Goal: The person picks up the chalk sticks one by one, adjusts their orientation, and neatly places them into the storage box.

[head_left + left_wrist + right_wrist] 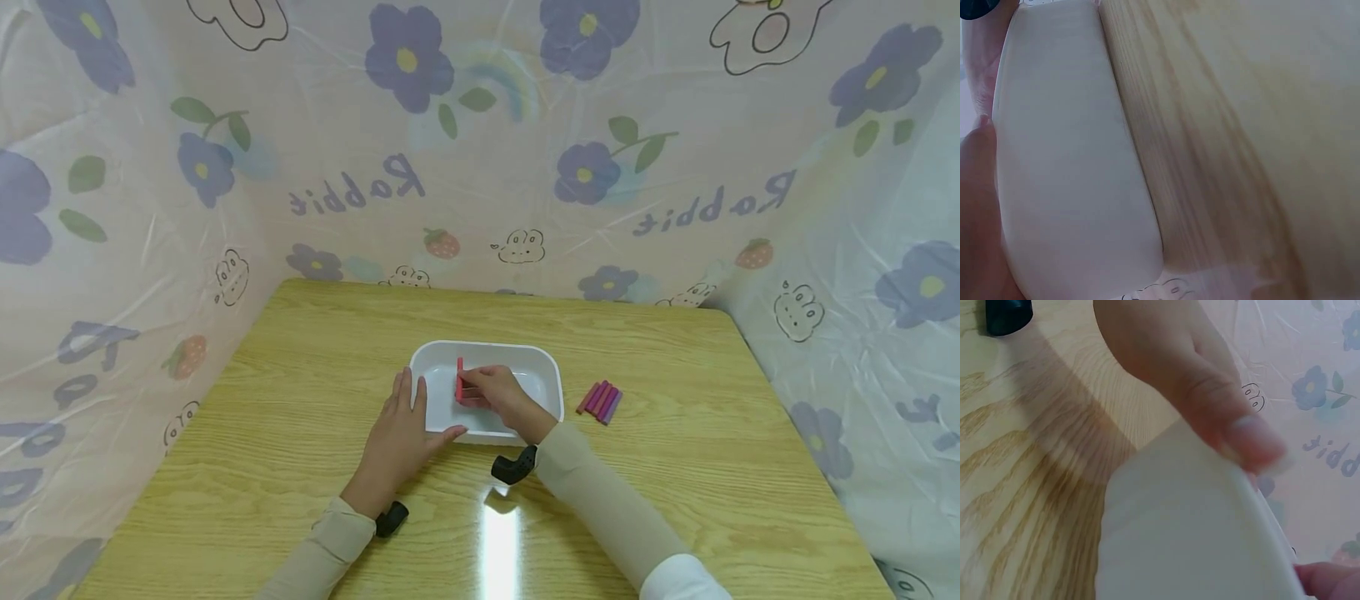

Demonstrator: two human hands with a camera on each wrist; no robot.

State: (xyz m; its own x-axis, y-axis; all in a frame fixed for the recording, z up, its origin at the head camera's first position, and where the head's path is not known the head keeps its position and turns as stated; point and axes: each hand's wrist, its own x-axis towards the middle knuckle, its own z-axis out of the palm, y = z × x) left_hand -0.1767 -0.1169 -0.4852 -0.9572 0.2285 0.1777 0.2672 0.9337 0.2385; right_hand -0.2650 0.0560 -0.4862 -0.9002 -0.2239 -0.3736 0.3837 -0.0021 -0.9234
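A white rectangular tray (540, 375) with rounded corners stands on the table. My left hand (393, 442) rests along its left side, fingers fairly straight and thumb spread onto the front rim. Over the tray, my right hand (501, 396) pinches a slim red stick (460, 382), like a crayon or pastel, between thumb and fingers. Its lower end is close to the tray floor; whether they touch I cannot tell. The right wrist view shows the tray's outer wall (1166, 531) below the right thumb (1250, 444), with the stick hidden there.
Several pink, magenta and purple sticks (600, 402) lie side by side on the wooden table (330, 333), right of the tray. Black wrist devices (513, 467) show at both wrists. A patterned curtain (480, 192) encloses the back and sides.
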